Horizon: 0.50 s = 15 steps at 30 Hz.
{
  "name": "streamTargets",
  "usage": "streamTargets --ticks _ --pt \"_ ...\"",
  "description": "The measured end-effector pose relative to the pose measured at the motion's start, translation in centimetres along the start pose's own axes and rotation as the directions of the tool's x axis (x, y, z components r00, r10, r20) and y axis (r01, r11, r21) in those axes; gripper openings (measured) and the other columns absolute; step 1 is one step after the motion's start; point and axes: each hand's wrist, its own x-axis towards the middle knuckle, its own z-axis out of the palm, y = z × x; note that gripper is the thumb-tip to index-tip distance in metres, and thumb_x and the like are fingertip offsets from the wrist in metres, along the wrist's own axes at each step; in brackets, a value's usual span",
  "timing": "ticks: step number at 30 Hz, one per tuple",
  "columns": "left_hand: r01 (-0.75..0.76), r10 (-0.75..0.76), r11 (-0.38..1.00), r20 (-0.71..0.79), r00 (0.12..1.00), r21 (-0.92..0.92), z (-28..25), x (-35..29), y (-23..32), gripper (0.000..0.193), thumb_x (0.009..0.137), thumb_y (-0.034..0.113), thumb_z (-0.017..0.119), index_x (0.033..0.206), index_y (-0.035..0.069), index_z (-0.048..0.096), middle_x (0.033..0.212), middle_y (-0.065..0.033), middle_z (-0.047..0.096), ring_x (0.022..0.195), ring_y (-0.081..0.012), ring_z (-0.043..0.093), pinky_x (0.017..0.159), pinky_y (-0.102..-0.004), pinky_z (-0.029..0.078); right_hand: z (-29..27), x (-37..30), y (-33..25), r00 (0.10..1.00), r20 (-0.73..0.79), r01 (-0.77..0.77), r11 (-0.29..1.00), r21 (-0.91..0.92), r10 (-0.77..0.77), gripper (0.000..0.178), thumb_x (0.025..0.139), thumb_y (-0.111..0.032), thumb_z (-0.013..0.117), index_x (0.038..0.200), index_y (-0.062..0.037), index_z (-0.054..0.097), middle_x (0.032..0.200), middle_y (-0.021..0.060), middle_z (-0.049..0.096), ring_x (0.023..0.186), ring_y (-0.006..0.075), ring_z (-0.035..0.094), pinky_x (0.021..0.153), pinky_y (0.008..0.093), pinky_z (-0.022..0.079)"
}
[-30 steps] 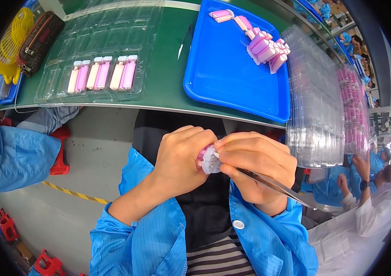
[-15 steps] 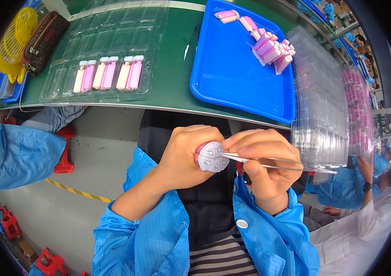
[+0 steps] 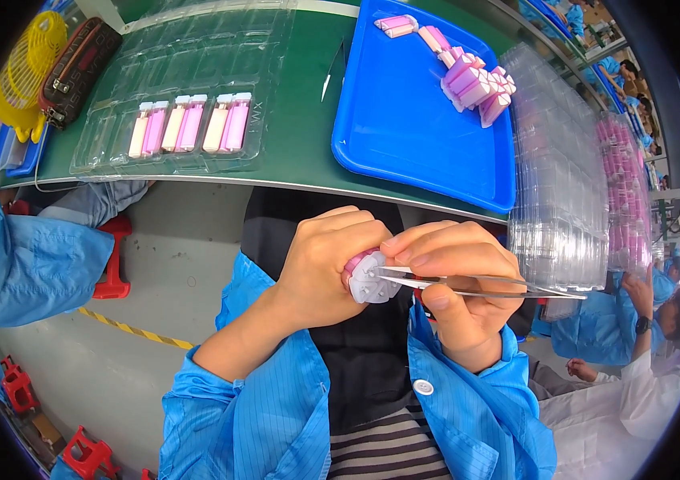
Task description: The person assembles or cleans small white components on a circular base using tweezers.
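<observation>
Blue tray (image 3: 404, 128) — pink-and-white part (image 3: 368, 280), green table (image 3: 300, 120)

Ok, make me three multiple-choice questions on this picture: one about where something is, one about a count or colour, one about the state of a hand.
1. Where does the loose heap of pink pieces lie?
A. in the far right corner of the blue tray
B. in the yellow basket
C. on the floor

2. How many pink and cream pieces sit in the clear blister tray?
A. two
B. six
C. ten

3. What is the right hand doing?
A. resting flat on the table
B. hanging open, with nothing in it
C. pinching metal tweezers whose tips meet the small pink-and-white part held in the left hand

Answers: 1 A, the heap lies inside the tray's far right corner. 2 B, three pairs stand side by side. 3 C, thumb and fingers close on the tweezers, tips at the part.
</observation>
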Motion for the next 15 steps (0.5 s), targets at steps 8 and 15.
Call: streamTargets --ticks 8,15 --pt "0.055 -0.055 0.998 -0.020 0.998 -0.001 0.18 -0.18 0.12 0.022 0.060 0.001 0.074 0.073 0.004 0.057 0.067 -0.0092 0.057 0.061 -0.0302 0.056 0.055 -0.0362 0.044 0.07 0.73 0.11 0.996 0.073 0.058 0.994 -0.090 -0.051 0.019 0.075 0.004 0.074 0.092 0.0064 0.066 0.089 0.0200 0.067 0.087 0.0332 0.070 0.076 0.0395 0.057" --pt "0.080 -0.080 0.997 -0.026 0.996 0.008 0.23 -0.30 0.00 0.022 0.060 0.002 0.074 0.074 0.004 0.057 0.066 -0.0097 0.057 0.061 -0.0307 0.056 0.055 -0.0372 0.044 0.09 0.64 0.78 0.996 0.063 0.069 0.993 -0.093 -0.063 0.018 0.074 0.005 0.073 0.091 0.0066 0.067 0.087 0.0202 0.067 0.085 0.0324 0.070 0.075 0.0380 0.057"
